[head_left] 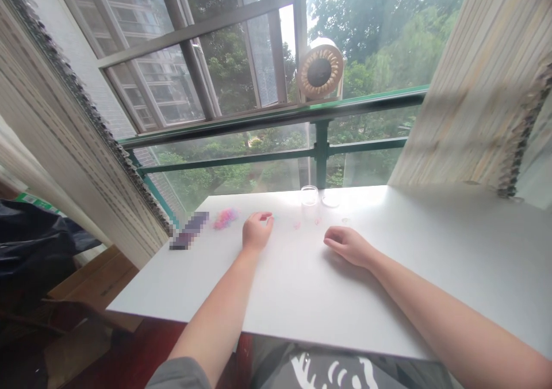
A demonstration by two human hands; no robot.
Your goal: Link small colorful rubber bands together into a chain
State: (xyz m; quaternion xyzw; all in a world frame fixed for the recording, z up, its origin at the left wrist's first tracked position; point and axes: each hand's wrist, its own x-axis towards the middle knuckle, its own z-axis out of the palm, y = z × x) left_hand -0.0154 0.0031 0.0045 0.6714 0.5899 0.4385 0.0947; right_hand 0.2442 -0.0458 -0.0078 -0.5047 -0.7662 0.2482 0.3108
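Left hand (257, 232) has the small multicoloured pile (225, 218) near its left side.

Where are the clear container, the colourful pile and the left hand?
Clear container (309, 198), head view: middle of its side.
Colourful pile (225, 219), head view: its middle.
Left hand (256, 232), head view: back of the hand.

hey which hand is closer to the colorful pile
Left. The left hand is just right of the colorful pile, with a gap; the right hand is farther right.
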